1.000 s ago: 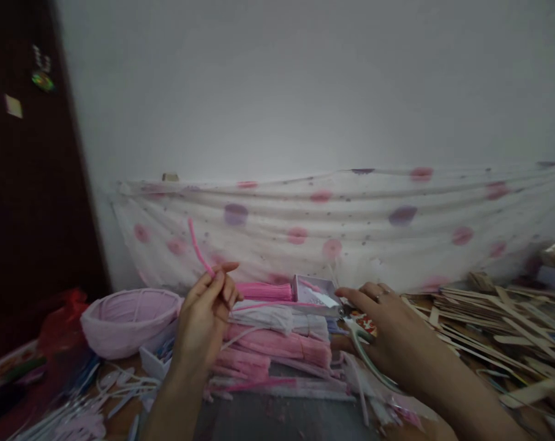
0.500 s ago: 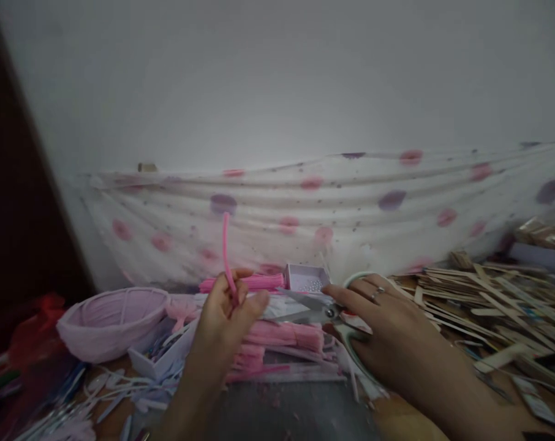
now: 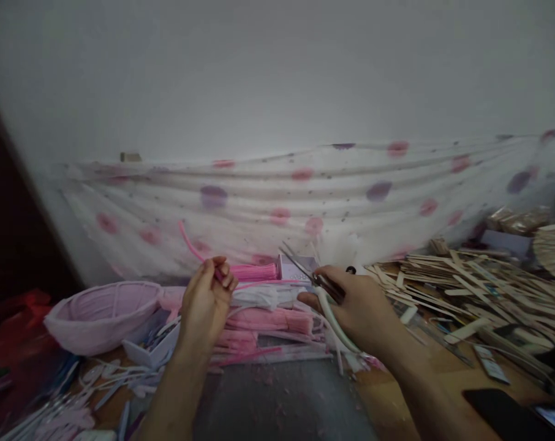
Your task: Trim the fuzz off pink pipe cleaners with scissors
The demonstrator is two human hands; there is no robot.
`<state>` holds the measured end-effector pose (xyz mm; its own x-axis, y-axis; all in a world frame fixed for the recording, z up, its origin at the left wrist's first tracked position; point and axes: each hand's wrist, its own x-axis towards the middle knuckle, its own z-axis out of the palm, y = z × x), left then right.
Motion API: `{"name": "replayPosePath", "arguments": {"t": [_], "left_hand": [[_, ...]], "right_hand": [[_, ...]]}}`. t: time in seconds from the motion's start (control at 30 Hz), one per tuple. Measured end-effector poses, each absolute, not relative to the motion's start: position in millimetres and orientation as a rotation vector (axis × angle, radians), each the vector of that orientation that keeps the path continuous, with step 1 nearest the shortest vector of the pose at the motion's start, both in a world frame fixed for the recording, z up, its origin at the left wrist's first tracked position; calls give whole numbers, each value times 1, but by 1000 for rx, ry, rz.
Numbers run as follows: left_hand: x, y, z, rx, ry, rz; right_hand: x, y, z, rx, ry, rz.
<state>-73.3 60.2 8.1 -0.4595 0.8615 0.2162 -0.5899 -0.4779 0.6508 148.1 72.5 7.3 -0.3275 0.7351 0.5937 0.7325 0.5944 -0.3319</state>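
Note:
My left hand (image 3: 207, 303) is closed around a pink pipe cleaner (image 3: 189, 242), whose free end curves up and to the left above the fingers. In my right hand (image 3: 358, 306) are scissors (image 3: 332, 318) with pale green handles, their narrow blades pointing up and left, apart from the pipe cleaner. Just behind the hands lie bundles of pink pipe cleaners (image 3: 277, 320), with a bright pink bundle (image 3: 254, 272) farther back. Near the blades stands a small lilac box (image 3: 282, 268) holding tiny beads.
A lilac basket (image 3: 100, 315) and a small open box (image 3: 153, 352) stand on the left by white strips. Wooden sticks (image 3: 447, 288) are heaped on the right. A grey mat (image 3: 277, 404) lies in front, a black phone-like slab (image 3: 502, 413) at lower right.
My left hand has turned, and the pipe cleaner now leans left instead of standing upright. The scissors have swung to point up-left, their blades seen edge-on. The view has shifted slightly right.

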Motion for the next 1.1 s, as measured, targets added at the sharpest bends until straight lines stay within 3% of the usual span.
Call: {"name": "replayPosePath", "arguments": {"t": [0.3, 0.7, 0.87, 1.1], "left_hand": [[-31, 49, 6, 466, 377, 1905], [-26, 47, 3, 541, 334, 1846], [-25, 49, -10, 911, 619, 1728], [-32, 54, -14, 1175, 876, 1828]], "right_hand": [[105, 69, -17, -783, -1929, 868], [107, 69, -10, -815, -1834, 1091], [111, 70, -7, -776, -1693, 1193], [113, 71, -4, -738, -1627, 1201]]}}
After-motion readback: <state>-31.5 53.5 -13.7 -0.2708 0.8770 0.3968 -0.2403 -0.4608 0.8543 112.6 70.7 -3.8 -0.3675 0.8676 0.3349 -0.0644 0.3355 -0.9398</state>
